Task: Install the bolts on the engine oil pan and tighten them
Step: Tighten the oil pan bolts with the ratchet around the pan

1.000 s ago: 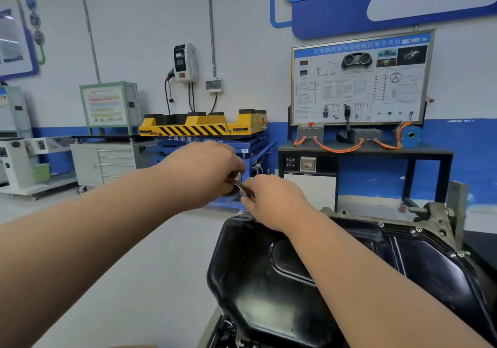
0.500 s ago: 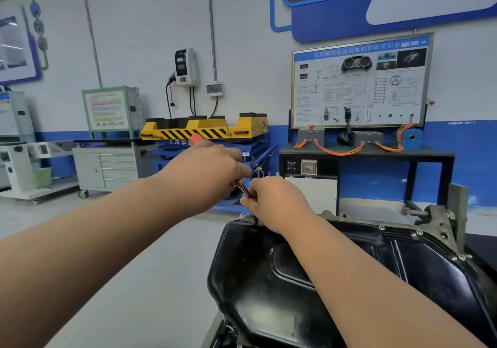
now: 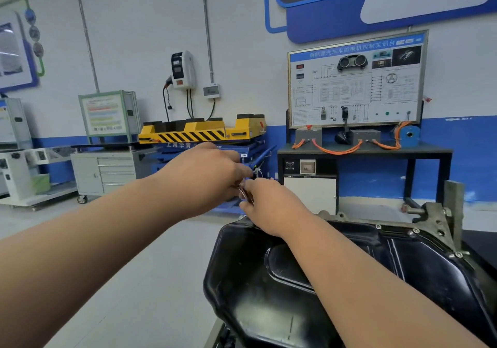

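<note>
Workshop floor behind, black oil pan (image 3: 258,288), left hand (image 3: 207,178) and right hand (image 3: 271,207) pinching small metal tool (image 3: 246,193) at its rim

The glossy black oil pan (image 3: 269,288) sits at 5 o'clock, with small silver bolts (image 3: 416,231) seated along its 2 o'clock rim.

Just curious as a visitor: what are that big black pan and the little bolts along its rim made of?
The oil pan looks like pressed sheet metal with a glossy black coat: smooth stamped curves and soft highlights, though moulded plastic can't be excluded. The bolts on its rim look like bare or plated steel, silvery and shiny.
</note>
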`<act>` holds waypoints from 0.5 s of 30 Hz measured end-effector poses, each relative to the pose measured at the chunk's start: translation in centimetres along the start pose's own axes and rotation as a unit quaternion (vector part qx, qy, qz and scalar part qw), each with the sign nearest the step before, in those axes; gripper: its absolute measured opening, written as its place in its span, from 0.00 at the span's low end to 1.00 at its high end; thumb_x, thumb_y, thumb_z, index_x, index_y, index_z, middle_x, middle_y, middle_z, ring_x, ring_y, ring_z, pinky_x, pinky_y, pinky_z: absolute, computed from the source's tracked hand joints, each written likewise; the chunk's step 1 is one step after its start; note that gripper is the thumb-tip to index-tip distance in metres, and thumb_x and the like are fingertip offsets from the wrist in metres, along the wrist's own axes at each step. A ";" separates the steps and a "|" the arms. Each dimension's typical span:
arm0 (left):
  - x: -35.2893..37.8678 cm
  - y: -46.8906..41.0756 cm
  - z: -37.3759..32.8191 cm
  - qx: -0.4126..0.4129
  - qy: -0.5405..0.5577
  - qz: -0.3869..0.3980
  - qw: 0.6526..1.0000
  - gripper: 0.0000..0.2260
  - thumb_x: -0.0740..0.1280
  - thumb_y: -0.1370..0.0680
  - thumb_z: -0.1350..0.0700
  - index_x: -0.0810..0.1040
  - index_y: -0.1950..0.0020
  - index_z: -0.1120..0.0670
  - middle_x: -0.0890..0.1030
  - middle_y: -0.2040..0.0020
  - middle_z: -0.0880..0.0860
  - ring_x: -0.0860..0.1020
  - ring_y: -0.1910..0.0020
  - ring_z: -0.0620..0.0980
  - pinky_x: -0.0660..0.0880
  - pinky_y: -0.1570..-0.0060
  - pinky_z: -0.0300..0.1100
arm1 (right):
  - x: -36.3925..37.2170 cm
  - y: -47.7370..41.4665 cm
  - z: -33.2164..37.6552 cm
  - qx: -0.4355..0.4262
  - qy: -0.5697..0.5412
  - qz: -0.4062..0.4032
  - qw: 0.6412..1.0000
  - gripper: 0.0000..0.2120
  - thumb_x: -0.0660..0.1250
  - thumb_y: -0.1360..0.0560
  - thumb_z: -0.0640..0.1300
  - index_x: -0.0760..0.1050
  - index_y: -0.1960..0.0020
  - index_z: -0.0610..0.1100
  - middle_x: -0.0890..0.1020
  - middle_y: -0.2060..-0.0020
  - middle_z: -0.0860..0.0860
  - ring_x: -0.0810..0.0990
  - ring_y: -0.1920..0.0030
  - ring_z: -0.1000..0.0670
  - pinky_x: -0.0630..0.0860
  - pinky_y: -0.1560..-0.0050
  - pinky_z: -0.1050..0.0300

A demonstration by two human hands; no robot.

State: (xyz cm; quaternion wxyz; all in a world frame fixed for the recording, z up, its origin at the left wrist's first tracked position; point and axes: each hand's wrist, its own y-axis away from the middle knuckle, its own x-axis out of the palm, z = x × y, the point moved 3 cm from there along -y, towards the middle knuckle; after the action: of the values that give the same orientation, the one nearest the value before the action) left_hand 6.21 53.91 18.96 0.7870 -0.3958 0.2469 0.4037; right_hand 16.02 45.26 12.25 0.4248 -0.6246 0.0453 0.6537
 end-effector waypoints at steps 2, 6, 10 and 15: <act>0.2 0.0 0.3 -0.127 0.152 0.032 0.980 0.15 0.61 0.22 0.42 0.78 0.45 0.50 0.80 0.54 0.48 0.77 0.57 0.47 0.73 0.57 0.40 | 0.0 0.1 0.0 -0.009 0.000 0.010 1.000 0.06 0.58 0.21 0.46 0.73 0.47 0.49 0.77 0.56 0.50 0.76 0.56 0.46 0.77 0.54 0.49; 0.4 0.0 -0.1 -0.139 0.119 0.044 0.982 0.11 0.62 0.21 0.46 0.77 0.45 0.50 0.79 0.53 0.48 0.77 0.57 0.47 0.72 0.56 0.39 | -0.1 0.2 -0.1 0.004 0.001 -0.008 1.000 0.07 0.58 0.21 0.46 0.74 0.49 0.49 0.77 0.59 0.50 0.77 0.58 0.45 0.77 0.58 0.50; 0.6 0.1 -0.1 0.071 -0.088 -0.012 0.994 0.16 0.62 0.21 0.58 0.73 0.35 0.45 0.74 0.40 0.46 0.73 0.40 0.48 0.55 0.30 0.42 | -0.3 0.1 -0.4 0.022 0.003 -0.017 1.000 0.05 0.61 0.22 0.51 0.73 0.53 0.52 0.78 0.60 0.52 0.77 0.58 0.47 0.74 0.61 0.55; 0.6 0.0 0.9 -0.172 0.216 -0.010 0.961 0.16 0.66 0.24 0.43 0.77 0.39 0.46 0.81 0.52 0.45 0.77 0.56 0.45 0.73 0.56 0.38 | -0.2 0.1 -0.4 0.017 0.001 -0.003 1.000 0.05 0.60 0.22 0.47 0.74 0.52 0.51 0.76 0.60 0.52 0.76 0.58 0.47 0.77 0.57 0.50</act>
State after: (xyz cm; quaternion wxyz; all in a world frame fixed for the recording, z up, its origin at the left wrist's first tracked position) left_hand 6.59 54.93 19.09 0.6387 -0.6055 0.3341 0.3372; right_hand 16.24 44.86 12.26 0.4373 -0.6178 0.0548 0.6512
